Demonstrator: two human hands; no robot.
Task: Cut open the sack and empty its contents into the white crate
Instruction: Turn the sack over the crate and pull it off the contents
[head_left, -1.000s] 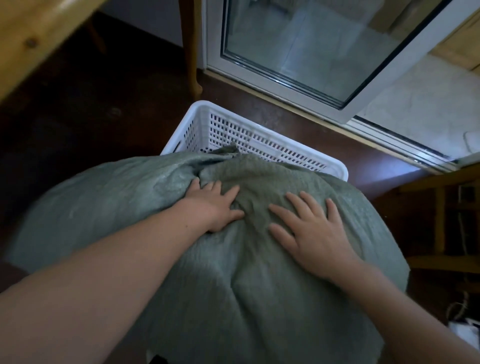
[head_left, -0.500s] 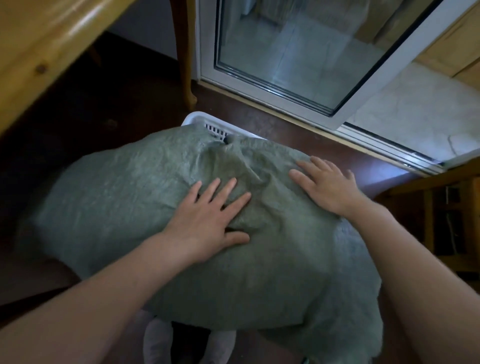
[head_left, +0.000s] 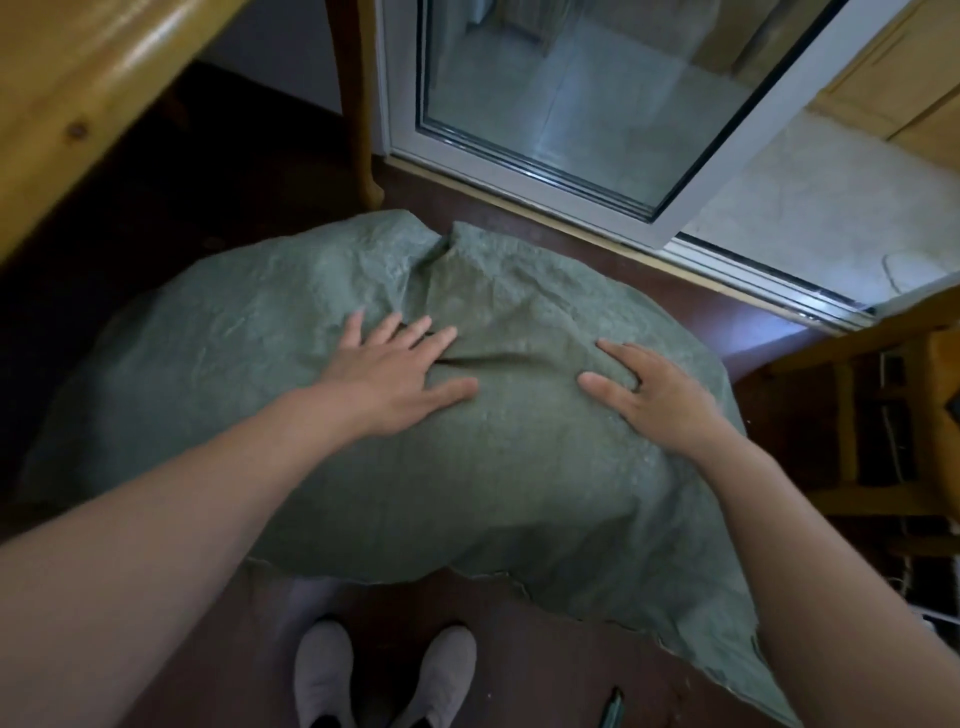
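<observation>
From the head camera, the grey-green sack (head_left: 363, 467) fills the middle of the frame, bulging and creased, its loose frayed edge trailing toward the lower right over the dark floor (head_left: 519, 649). The left hand (head_left: 395, 374) lies flat on top of the sack just left of centre, fingers straight and spread, gripping nothing. The right hand (head_left: 660, 400) rests on the sack just right of centre, thumb and forefinger extended, the other fingers bent loosely over the cloth without pinching it. Between the hands runs a short dark fold. Two grey shoes (head_left: 322, 675) stand at the bottom edge. A wooden table (head_left: 78, 104) crosses the upper left, and a white-framed glass door (head_left: 571, 104) stands open along the top.
</observation>
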